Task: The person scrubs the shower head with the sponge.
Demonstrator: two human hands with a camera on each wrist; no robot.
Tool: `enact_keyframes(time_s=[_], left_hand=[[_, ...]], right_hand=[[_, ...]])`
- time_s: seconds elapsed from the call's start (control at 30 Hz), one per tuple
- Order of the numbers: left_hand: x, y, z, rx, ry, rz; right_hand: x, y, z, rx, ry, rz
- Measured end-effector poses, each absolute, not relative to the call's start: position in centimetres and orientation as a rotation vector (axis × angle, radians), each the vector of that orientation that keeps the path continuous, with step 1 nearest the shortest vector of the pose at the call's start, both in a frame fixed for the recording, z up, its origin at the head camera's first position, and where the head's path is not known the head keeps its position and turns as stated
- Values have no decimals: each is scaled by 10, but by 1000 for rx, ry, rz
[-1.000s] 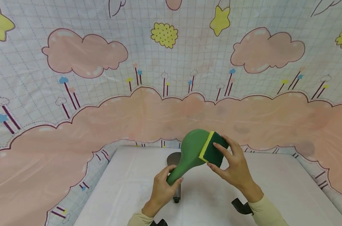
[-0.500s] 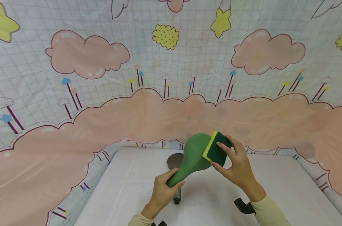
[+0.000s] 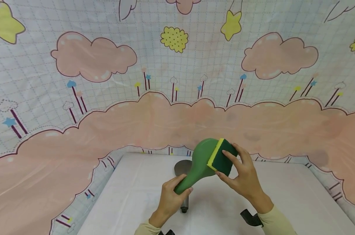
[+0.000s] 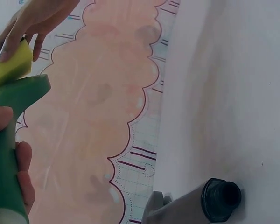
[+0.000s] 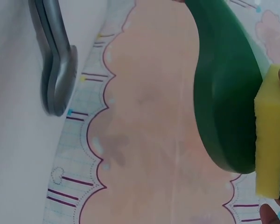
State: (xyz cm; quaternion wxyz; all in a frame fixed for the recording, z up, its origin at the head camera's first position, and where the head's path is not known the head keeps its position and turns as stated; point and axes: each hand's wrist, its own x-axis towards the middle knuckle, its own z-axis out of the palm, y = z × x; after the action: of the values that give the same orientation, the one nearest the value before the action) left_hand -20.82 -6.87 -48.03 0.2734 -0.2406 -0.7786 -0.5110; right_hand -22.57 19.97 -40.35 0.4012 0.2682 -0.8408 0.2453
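A green shower head (image 3: pixel 202 160) with a long handle is held up above the white table (image 3: pixel 130 202). My left hand (image 3: pixel 172 195) grips its handle (image 4: pixel 4 172). My right hand (image 3: pixel 242 176) holds a yellow and dark green sponge (image 3: pixel 221 157) with its yellow side pressed against the round head (image 5: pixel 226 102). The right wrist view shows the yellow sponge (image 5: pixel 270 135) flat on the head's face. In the left wrist view the sponge (image 4: pixel 7 67) sits at the top of the green piece, under the fingers of my right hand (image 4: pixel 23 28).
A grey metal shower head (image 3: pixel 183 169) lies on the table below my hands; its threaded end (image 4: pixel 221 198) and round head (image 5: pixel 58 70) show in the wrist views. A cloth with pink clouds and yellow stars (image 3: pixel 171 65) hangs behind the table.
The sponge slid a little up and back along the green head's face. Both hands kept their hold and stayed over the same spot.
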Motion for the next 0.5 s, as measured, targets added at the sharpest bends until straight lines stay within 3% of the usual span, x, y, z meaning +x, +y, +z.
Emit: enact_keyframes(time_s=[0.5], left_hand=[[-203, -65, -478, -612, -2140, -1526]], right_hand=[[-230, 204, -403, 671, -2076, 608]])
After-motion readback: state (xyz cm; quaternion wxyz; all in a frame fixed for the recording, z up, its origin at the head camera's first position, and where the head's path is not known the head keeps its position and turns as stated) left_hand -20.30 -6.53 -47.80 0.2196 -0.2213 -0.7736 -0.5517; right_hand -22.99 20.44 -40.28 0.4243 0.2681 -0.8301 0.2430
